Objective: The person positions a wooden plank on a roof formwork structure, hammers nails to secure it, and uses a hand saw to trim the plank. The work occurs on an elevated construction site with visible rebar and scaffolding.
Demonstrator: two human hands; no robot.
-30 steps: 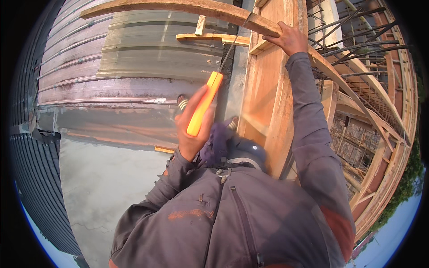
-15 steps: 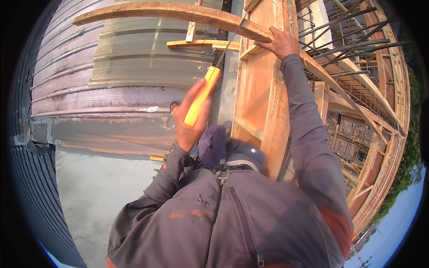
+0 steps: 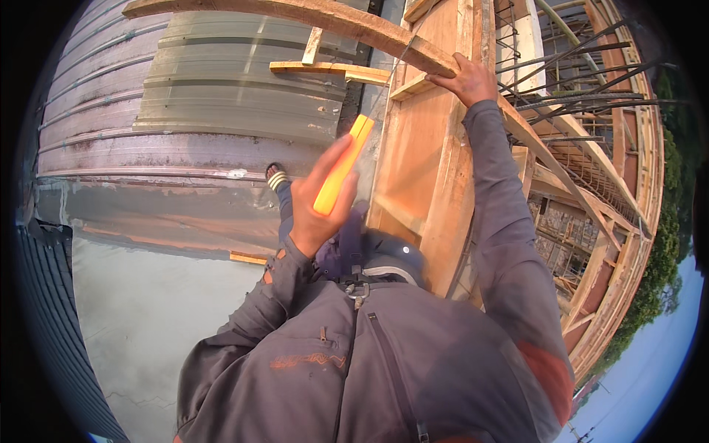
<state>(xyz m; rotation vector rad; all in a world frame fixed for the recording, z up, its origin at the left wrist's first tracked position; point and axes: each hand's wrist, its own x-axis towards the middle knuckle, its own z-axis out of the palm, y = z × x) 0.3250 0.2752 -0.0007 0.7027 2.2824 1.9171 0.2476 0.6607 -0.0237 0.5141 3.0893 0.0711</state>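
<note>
My left hand (image 3: 321,196) is wrapped round the yellow handle (image 3: 344,166) of a hand saw. Its thin blade (image 3: 396,65), seen nearly edge-on and blurred, runs up to a long wooden beam (image 3: 317,18). The blade meets the beam a short way left of my right hand (image 3: 473,80). That hand is closed over the beam's upper right part, thumb on the near side. The beam lies across the top edge of a plywood formwork panel (image 3: 413,140), its left end reaching out over the roof. How deep the blade sits in the wood I cannot tell.
Corrugated roofing (image 3: 214,88) spreads to the left, with a short batten (image 3: 314,67) above it. Steel rebar (image 3: 583,96) sticks out at the right, beside timber framing (image 3: 591,188) and a drop below. My sandalled foot (image 3: 275,174) stands by the roof edge.
The view has shifted a little, and my left foot shows more. The saw handle has moved slightly rightward and down in the picture. Both hands keep their holds.
</note>
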